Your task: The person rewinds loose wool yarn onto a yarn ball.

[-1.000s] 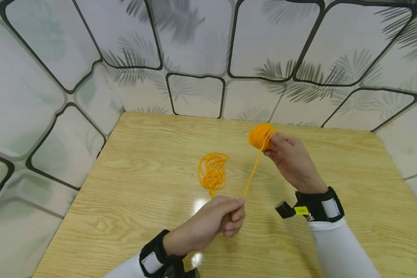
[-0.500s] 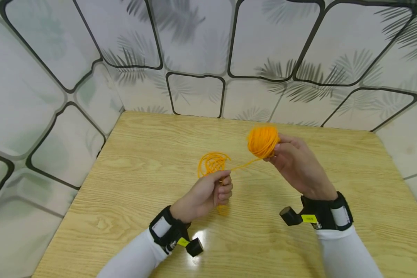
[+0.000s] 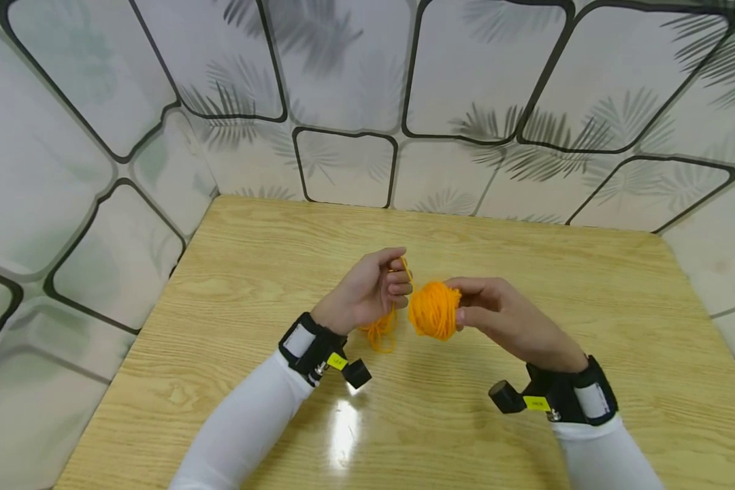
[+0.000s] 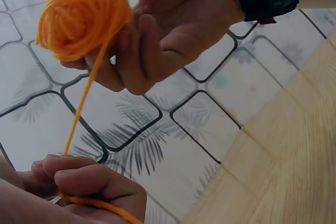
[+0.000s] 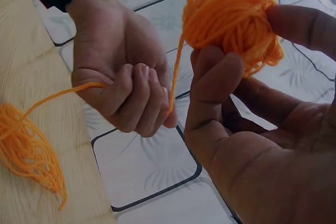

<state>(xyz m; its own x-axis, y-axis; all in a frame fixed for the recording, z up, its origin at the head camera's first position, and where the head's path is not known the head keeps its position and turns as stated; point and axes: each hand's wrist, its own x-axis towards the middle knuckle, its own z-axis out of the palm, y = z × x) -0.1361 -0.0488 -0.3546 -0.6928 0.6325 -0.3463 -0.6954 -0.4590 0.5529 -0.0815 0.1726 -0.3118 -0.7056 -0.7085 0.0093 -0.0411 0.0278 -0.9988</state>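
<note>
An orange ball of yarn (image 3: 433, 311) is held above the table by my right hand (image 3: 505, 320), whose thumb and fingers grip its right side. To its left, my left hand (image 3: 370, 286) pinches the yarn strand (image 4: 84, 106) that runs from the ball. In the right wrist view the strand passes through the curled fingers of the left hand (image 5: 128, 85) and trails down to a loose heap of orange yarn (image 5: 29, 150) on the tabletop. From the head view that heap (image 3: 380, 333) is mostly hidden behind the left hand.
The light wooden table (image 3: 251, 245) meets a patterned wall (image 3: 349, 167) along its back and left sides. Each wrist wears a black strap with a small camera (image 3: 507, 397) sticking out.
My left hand has moved up and away across the table with the strand. The right hand has brought the ball down and to the left, turning it, so both are closer together.
</note>
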